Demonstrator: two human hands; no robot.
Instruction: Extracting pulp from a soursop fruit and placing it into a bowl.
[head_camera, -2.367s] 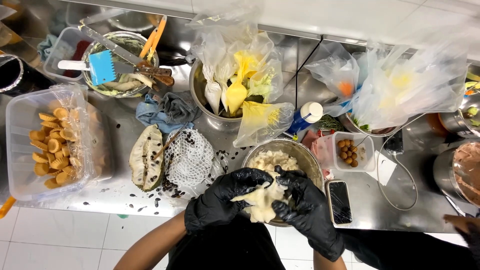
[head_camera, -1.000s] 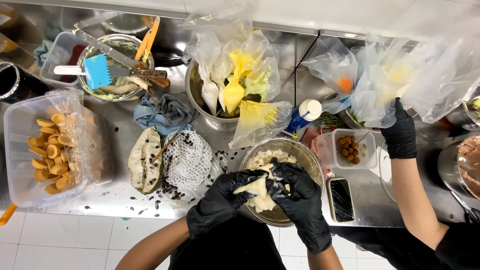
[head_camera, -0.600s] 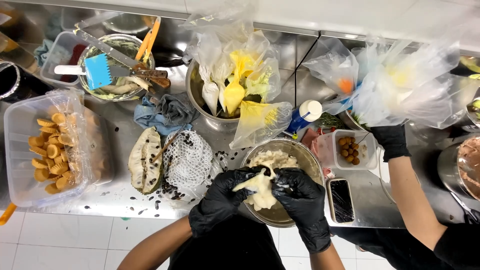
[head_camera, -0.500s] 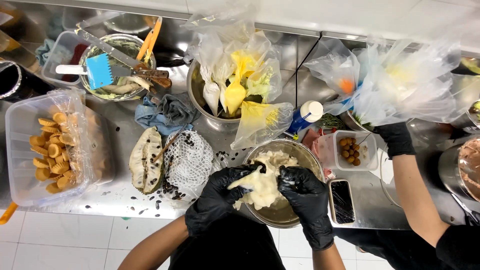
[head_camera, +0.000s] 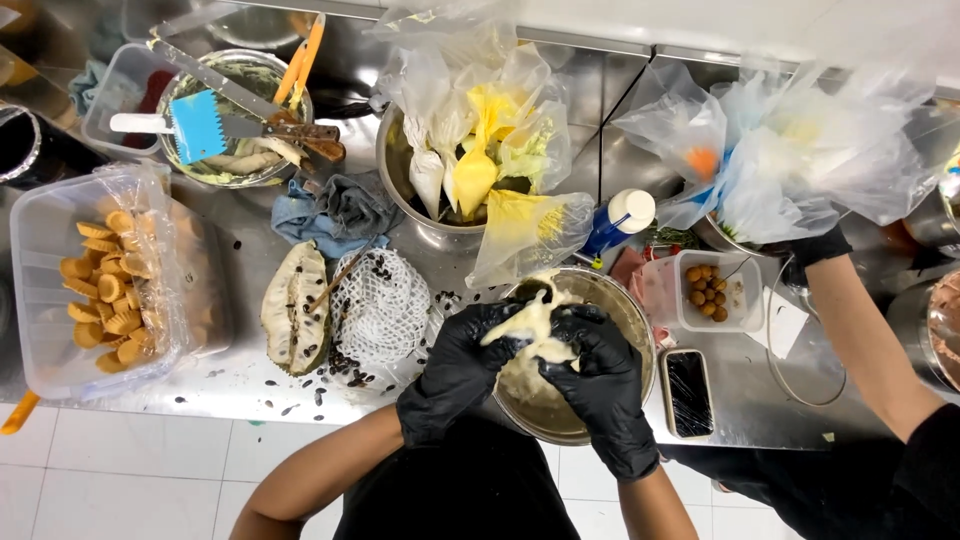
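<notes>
Both my hands wear black gloves and work over a steel bowl at the counter's front edge. My left hand and my right hand squeeze a pale, stringy lump of fruit pulp between them, just above more pulp lying in the bowl. A halved green fruit with white flesh lies to the left, beside a white mesh strainer and scattered black seeds.
A plastic tub of small yellow pastry cups stands at left. Behind are a bowl of piping bags, a bowl with a blue brush and knife, and a blue bottle. A phone lies right of the bowl. Another person's gloved hand reaches among plastic bags.
My hands keep kneading and pulling the pulp over the bowl, lifting it slightly. Another person's gloved arm has come in at the right and now reaches under the plastic bags.
</notes>
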